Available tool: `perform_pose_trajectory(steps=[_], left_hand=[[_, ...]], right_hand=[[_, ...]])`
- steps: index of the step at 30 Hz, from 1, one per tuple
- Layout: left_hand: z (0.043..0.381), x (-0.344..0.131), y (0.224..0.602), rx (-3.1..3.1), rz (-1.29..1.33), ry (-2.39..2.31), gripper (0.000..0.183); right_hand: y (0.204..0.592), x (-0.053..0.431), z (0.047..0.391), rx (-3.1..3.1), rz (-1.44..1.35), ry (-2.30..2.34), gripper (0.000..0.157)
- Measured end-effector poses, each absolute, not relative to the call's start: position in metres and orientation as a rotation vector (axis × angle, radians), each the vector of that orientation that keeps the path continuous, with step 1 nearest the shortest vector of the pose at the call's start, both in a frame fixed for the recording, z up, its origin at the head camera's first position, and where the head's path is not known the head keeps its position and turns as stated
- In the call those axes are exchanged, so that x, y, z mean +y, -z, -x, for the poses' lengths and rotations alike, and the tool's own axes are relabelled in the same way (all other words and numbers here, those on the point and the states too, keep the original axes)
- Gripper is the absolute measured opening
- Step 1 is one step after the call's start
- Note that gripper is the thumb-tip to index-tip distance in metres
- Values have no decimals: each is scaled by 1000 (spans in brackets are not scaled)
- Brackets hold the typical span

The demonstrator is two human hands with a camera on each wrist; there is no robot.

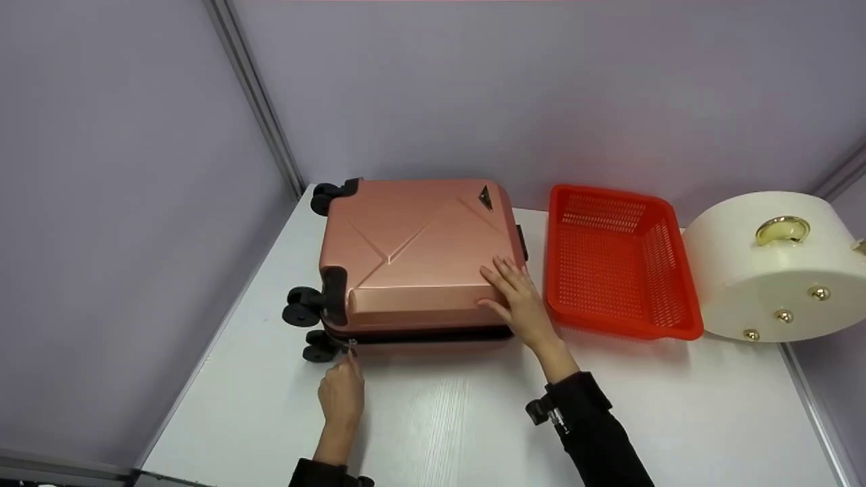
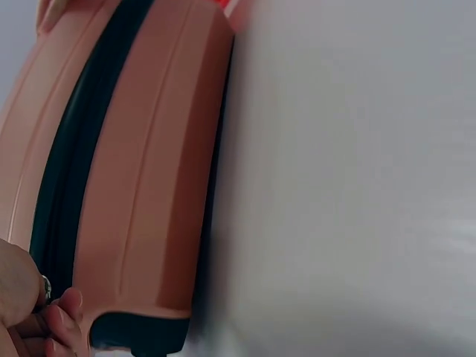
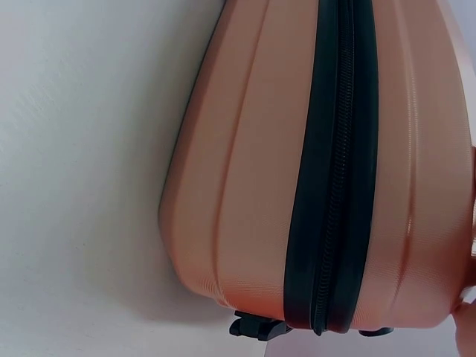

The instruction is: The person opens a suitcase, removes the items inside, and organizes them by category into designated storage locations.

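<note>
A rose-pink hard-shell suitcase [image 1: 419, 237] lies flat on the white table, its black wheels to the left. Along its near side runs a black zipper [image 3: 338, 171]. At the near left corner my left hand [image 1: 342, 392] pinches a small metal zipper pull [image 1: 352, 343]; the left wrist view has the curled fingers [image 2: 63, 323] around it beside the black zipper band. My right hand [image 1: 517, 304] rests with spread, straight fingers on the suitcase's near right edge. Only a bit of that hand shows at the right border of the right wrist view.
Right of the suitcase sits a red plastic basket [image 1: 558, 297] with perforated walls. Beyond it stands a round white case [image 1: 744, 257] with a gold handle and several gold studs. Grey wall panels [image 1: 507, 88] border the white table [image 1: 433, 419] at the back and sides.
</note>
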State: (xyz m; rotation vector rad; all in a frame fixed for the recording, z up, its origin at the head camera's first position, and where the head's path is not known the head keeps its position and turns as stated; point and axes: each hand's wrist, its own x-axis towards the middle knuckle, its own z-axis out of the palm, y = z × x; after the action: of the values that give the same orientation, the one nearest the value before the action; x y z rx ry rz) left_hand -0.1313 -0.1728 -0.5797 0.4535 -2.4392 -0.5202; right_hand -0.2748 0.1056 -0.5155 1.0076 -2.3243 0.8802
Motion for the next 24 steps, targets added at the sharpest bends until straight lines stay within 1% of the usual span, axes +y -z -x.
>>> perform_pose_trajectory(steps=[5, 14, 24], left_hand=[[131, -186, 582, -2422, -441, 501, 27], [136, -209, 584, -2411, -431, 483, 25], [148, -239, 585, -2431, -399, 518, 27]], right_hand=[[515, 105, 275, -2317, -1007, -869, 56], [517, 108, 275, -2317, -995, -827, 57], [516, 109, 275, -2316, -1010, -830, 55]])
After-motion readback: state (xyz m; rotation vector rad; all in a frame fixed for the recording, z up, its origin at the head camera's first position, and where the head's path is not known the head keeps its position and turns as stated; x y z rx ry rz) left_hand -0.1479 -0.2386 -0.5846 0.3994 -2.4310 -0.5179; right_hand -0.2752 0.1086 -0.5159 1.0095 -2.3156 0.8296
